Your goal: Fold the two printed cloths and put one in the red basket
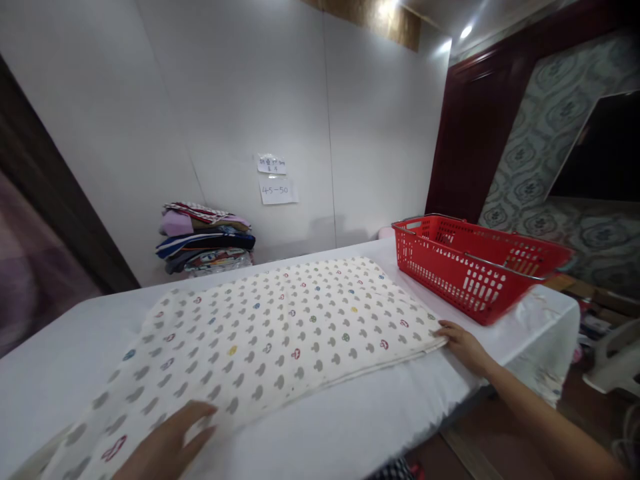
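A white cloth [280, 320] printed with grey and a few coloured mushrooms lies spread and folded in layers on the white-covered table. At its near right corner my right hand [463, 343] has its fingers closed on the edge. Over the near left part of the cloth is my left hand [167, 443], its thumb and fingers apart and nothing between them. Whether the left palm presses on the fabric is hard to see. The cloth's near left end runs out of the picture.
A red plastic basket [450, 270] with metal handles stands at the table's right end. Against the wall rises a stack of folded clothes [207, 237]. Two paper labels [277, 191] are stuck to the wall. On the floor at right is a white plastic stool [615, 360].
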The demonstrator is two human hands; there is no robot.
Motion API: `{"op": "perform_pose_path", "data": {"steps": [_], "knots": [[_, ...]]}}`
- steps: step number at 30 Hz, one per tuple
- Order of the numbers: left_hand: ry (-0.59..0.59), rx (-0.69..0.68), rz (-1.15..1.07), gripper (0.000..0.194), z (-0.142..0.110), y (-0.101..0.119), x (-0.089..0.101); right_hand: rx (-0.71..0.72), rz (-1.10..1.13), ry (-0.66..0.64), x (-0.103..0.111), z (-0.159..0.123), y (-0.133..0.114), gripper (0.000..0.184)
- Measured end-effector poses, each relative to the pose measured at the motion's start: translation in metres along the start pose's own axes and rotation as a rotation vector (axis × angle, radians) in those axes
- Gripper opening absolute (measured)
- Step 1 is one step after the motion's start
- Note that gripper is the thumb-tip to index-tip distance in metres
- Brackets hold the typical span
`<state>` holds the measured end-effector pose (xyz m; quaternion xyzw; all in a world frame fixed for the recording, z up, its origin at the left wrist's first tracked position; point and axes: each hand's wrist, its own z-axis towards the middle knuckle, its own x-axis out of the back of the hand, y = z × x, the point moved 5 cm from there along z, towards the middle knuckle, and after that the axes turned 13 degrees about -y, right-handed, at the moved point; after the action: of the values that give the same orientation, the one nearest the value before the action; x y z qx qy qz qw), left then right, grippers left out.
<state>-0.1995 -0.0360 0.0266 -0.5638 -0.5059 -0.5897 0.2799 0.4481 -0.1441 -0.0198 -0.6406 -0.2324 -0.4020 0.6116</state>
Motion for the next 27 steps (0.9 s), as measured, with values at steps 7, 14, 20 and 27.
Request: {"op": "perform_pose_path", "data": {"steps": [7, 14, 20, 27], "knots": [[0.003, -0.373, -0.021, 0.038, 0.063, 0.158, -0.019, -0.424, 0.403, -0.055, 0.008, 0.014, 0.01, 0.048], [0.017, -0.567, -0.019, 0.019, 0.066, 0.193, -0.06, -0.487, 0.155, -0.151, 0.003, 0.023, 0.009, 0.042], [0.065, -0.477, -0.039, 0.015, 0.05, 0.162, -0.059, -0.192, -0.363, 0.008, 0.014, 0.019, -0.026, 0.034], [0.093, -0.42, -0.082, 0.02, 0.036, 0.152, -0.06, 0.37, -0.042, -0.203, -0.048, -0.008, -0.138, 0.025]]}}
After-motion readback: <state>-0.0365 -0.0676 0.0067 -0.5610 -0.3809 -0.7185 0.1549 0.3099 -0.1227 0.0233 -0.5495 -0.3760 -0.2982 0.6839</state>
